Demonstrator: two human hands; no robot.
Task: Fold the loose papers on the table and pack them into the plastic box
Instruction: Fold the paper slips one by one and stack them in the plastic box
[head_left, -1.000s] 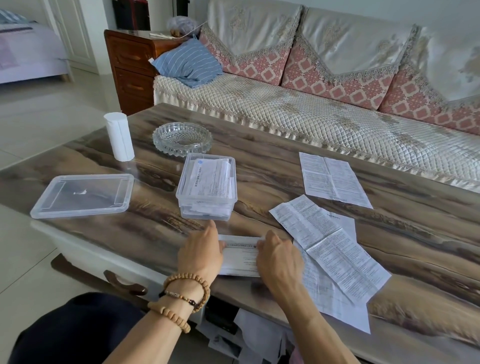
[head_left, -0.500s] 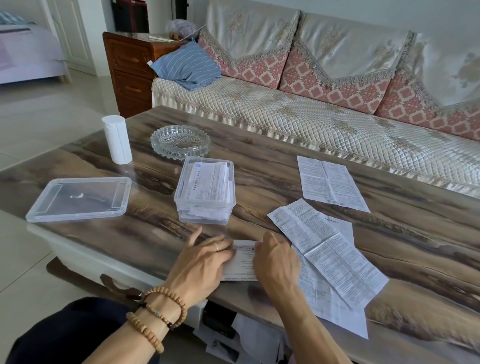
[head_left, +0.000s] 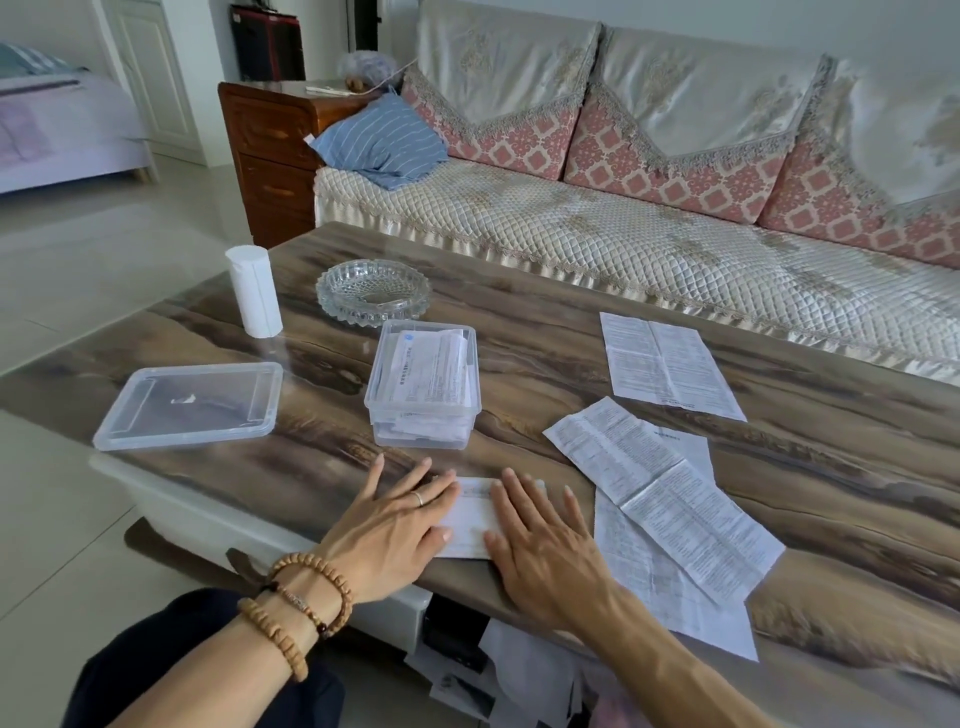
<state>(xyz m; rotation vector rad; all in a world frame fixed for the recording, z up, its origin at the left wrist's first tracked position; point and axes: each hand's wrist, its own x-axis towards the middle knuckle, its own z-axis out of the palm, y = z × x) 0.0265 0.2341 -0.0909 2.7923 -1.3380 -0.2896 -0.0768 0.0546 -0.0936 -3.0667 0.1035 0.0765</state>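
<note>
Both hands have flattened since earlier: left hand (head_left: 395, 525) and right hand (head_left: 540, 540) press spread fingers on the folded paper (head_left: 472, 519) between them.

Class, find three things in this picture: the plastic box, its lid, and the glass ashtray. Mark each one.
plastic box (head_left: 422, 415): head view, on its clear front wall.
lid (head_left: 188, 405): head view, on the middle of its flat panel.
glass ashtray (head_left: 373, 292): head view, on its bowl.

I see my left hand (head_left: 395, 525) and right hand (head_left: 545, 540) flat on 1 folded paper (head_left: 470, 519) at the table's (head_left: 519, 332) near edge, plastic box (head_left: 423, 389) just behind with papers inside, lid (head_left: 189, 405) left, loose sheets (head_left: 670, 499) right, ashtray (head_left: 373, 292) behind box.
</note>
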